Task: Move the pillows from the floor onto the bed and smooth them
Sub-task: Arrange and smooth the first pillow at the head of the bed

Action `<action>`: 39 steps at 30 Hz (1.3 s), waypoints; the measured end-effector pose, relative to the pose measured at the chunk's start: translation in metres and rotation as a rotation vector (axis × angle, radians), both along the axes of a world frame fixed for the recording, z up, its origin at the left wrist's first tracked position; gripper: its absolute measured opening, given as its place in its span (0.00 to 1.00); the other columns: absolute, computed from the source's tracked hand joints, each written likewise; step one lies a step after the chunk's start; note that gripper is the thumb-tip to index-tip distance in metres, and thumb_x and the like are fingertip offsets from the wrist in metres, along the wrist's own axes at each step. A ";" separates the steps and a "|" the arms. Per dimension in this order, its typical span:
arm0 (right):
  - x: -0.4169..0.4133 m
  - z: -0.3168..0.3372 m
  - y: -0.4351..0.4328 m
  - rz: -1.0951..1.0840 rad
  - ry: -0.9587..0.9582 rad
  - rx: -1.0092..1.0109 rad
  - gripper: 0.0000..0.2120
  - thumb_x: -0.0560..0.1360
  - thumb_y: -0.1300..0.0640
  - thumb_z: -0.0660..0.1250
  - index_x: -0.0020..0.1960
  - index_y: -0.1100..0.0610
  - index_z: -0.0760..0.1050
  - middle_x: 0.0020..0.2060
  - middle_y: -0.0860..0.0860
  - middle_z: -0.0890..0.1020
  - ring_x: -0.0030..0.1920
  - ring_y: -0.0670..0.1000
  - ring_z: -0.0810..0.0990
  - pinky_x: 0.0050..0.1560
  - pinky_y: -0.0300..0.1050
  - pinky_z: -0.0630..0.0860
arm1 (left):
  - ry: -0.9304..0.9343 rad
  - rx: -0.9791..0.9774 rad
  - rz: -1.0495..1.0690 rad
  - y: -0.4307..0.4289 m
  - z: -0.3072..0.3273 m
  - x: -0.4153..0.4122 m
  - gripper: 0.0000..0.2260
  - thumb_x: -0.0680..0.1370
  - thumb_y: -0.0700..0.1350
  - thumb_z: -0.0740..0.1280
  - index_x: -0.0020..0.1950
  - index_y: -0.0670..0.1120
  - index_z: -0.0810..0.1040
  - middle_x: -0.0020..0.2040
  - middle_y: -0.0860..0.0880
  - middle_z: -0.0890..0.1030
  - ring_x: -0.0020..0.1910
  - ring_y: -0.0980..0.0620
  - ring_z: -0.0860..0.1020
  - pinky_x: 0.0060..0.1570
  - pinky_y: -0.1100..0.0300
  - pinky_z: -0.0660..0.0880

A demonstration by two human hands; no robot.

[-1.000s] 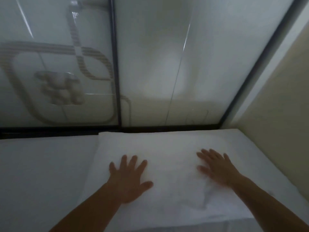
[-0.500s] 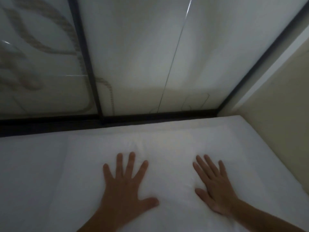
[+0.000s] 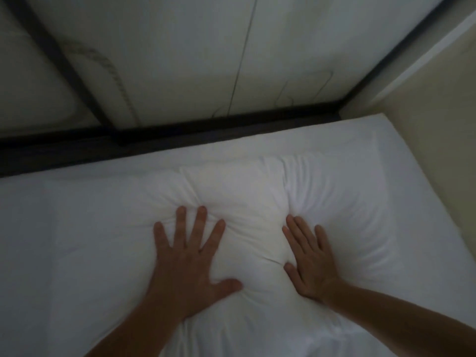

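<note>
On the white pillow [image 3: 247,210] we saw both hands pressed flat, palms down, with nothing gripped in either. The left hand [image 3: 188,269] had its 4 fingers spread wide and its thumb stuck out toward the middle, and the fabric bunched into small creases just beyond its fingertips. The right hand [image 3: 311,264] lay near it, its fingers held closer together and angled up and to the left, its thumb tucked against a fold in the cover. Between the 2 hands the filling bulged up into a rounded mound, while ridges fanned out across the pillow's right half. The pillow itself lay on the bed [image 3: 31,228], on the white sheet, near the far edge of the mattress and closer to its right side. Beyond that edge ran a dark frame rail [image 3: 180,132], and above it stood frosted glass panels [image 3: 180,52]. A beige wall [image 3: 435,119] bordered the bed on the right.
</note>
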State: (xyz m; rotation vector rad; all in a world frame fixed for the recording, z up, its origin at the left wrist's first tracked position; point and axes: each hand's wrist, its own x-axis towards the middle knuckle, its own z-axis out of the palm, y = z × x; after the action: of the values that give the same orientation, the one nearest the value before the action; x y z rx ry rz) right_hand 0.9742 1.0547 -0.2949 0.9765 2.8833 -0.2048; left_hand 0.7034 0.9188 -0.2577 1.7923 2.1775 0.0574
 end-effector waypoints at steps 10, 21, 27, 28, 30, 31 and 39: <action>-0.007 -0.002 0.009 -0.007 -0.016 -0.088 0.39 0.71 0.41 0.57 0.77 0.55 0.50 0.78 0.55 0.53 0.76 0.57 0.52 0.73 0.60 0.43 | -0.010 -0.113 0.011 0.004 0.010 -0.002 0.48 0.63 0.80 0.52 0.76 0.54 0.58 0.78 0.43 0.56 0.76 0.36 0.49 0.65 0.25 0.46; 0.002 0.023 0.016 0.005 0.303 0.171 0.21 0.76 0.43 0.55 0.63 0.51 0.73 0.56 0.51 0.80 0.55 0.56 0.75 0.59 0.54 0.66 | 0.081 -0.022 0.187 -0.030 0.028 0.028 0.35 0.73 0.72 0.44 0.73 0.54 0.63 0.76 0.54 0.63 0.75 0.55 0.57 0.70 0.35 0.40; -0.006 0.049 -0.006 -0.153 0.280 0.186 0.13 0.76 0.48 0.58 0.39 0.53 0.76 0.35 0.52 0.78 0.39 0.58 0.77 0.41 0.52 0.71 | 0.176 0.220 0.182 -0.037 0.063 0.067 0.07 0.73 0.42 0.67 0.50 0.45 0.81 0.42 0.43 0.85 0.40 0.50 0.84 0.63 0.39 0.69; -0.006 0.054 -0.010 -0.200 0.312 0.155 0.11 0.75 0.50 0.60 0.38 0.53 0.76 0.34 0.52 0.78 0.39 0.58 0.77 0.42 0.53 0.71 | 0.172 0.283 0.241 -0.043 0.071 0.073 0.03 0.71 0.40 0.70 0.43 0.44 0.82 0.33 0.43 0.84 0.34 0.48 0.83 0.60 0.42 0.73; 0.001 0.067 -0.022 -0.302 0.407 0.079 0.07 0.74 0.55 0.66 0.38 0.55 0.77 0.34 0.53 0.79 0.39 0.58 0.78 0.43 0.53 0.69 | 0.153 0.281 0.404 -0.056 0.085 0.088 0.02 0.71 0.41 0.73 0.43 0.45 0.81 0.31 0.42 0.83 0.35 0.43 0.83 0.60 0.45 0.73; 0.006 0.074 -0.025 -0.343 0.469 0.053 0.06 0.74 0.57 0.68 0.39 0.55 0.78 0.35 0.54 0.79 0.40 0.58 0.78 0.45 0.54 0.69 | 0.137 0.305 0.454 -0.061 0.091 0.096 0.04 0.70 0.42 0.75 0.42 0.45 0.81 0.29 0.41 0.82 0.33 0.42 0.82 0.58 0.42 0.74; 0.042 0.163 0.004 -0.485 0.891 0.053 0.05 0.77 0.59 0.66 0.46 0.57 0.80 0.41 0.52 0.80 0.45 0.52 0.73 0.47 0.43 0.66 | -0.010 0.687 0.590 -0.034 0.150 0.151 0.05 0.72 0.35 0.71 0.48 0.39 0.81 0.39 0.39 0.85 0.37 0.39 0.83 0.65 0.30 0.61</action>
State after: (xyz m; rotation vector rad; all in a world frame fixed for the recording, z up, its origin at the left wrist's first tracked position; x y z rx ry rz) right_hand 1.0163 1.0589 -0.1315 2.0112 3.2930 -0.7756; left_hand 0.8546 0.8852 -0.1078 1.3115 2.8118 1.0489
